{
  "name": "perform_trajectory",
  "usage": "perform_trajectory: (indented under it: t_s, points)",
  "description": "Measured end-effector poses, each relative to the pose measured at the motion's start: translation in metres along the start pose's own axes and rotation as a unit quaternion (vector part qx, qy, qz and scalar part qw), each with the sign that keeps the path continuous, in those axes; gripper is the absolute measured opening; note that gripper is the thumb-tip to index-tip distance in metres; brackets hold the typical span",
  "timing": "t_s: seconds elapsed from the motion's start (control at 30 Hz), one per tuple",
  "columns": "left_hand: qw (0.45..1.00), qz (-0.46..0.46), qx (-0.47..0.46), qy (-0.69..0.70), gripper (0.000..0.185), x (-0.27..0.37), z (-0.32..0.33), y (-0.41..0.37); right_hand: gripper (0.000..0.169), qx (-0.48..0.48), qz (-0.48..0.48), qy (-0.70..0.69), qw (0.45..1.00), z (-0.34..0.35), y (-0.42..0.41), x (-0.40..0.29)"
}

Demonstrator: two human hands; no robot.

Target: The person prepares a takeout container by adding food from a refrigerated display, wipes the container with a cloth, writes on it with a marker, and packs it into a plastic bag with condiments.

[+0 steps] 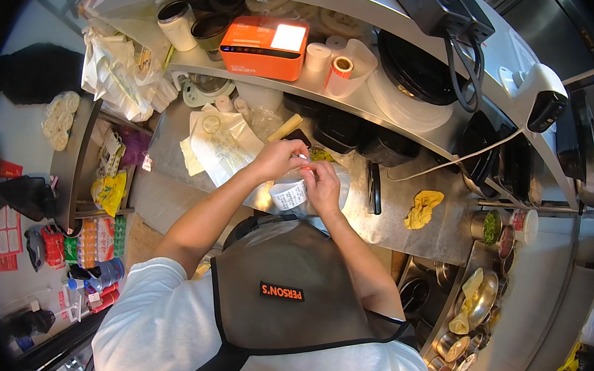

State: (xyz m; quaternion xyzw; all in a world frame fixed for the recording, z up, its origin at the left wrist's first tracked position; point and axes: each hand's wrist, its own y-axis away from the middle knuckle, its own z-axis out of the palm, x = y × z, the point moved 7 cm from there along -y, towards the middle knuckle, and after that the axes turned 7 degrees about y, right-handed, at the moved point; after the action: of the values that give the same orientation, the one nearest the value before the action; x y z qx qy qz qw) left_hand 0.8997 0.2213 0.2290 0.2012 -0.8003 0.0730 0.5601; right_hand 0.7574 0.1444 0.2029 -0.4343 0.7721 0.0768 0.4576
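Observation:
My left hand point(278, 158) and my right hand point(323, 188) meet over the steel worktop, fingertips pinched together. Between them is a small white and red piece, mostly hidden by the fingers; it looks like the gathered top of a clear plastic bag point(344, 185). The bag spreads below and beside my right hand. A printed paper slip point(289, 194) hangs curled just left of my right hand, bearing writing. Beside my left forearm lies a white plastic bag point(221, 142) with printing.
A black-handled stapler-like tool point(374, 188) and a crumpled yellow cloth point(424, 209) lie to the right on the steel worktop point(393, 231). An orange label printer point(264, 47) and paper rolls point(318, 57) stand on the shelf above. A white cable point(458, 160) droops at right.

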Motion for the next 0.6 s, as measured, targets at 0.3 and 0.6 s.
perform_trajectory:
  t_s: [0.3, 0.6]
  points:
    - [0.983, -0.105, 0.024, 0.151, 0.014, -0.013, 0.006, 0.001, 0.049, -0.002, -0.024, 0.131, 0.991, -0.003, 0.010, -0.032]
    - [0.962, -0.118, 0.048, 0.241, 0.014, -0.031, 0.009, -0.005, 0.030, 0.009, 0.027, 0.103, 0.994, 0.001, 0.011, -0.022]
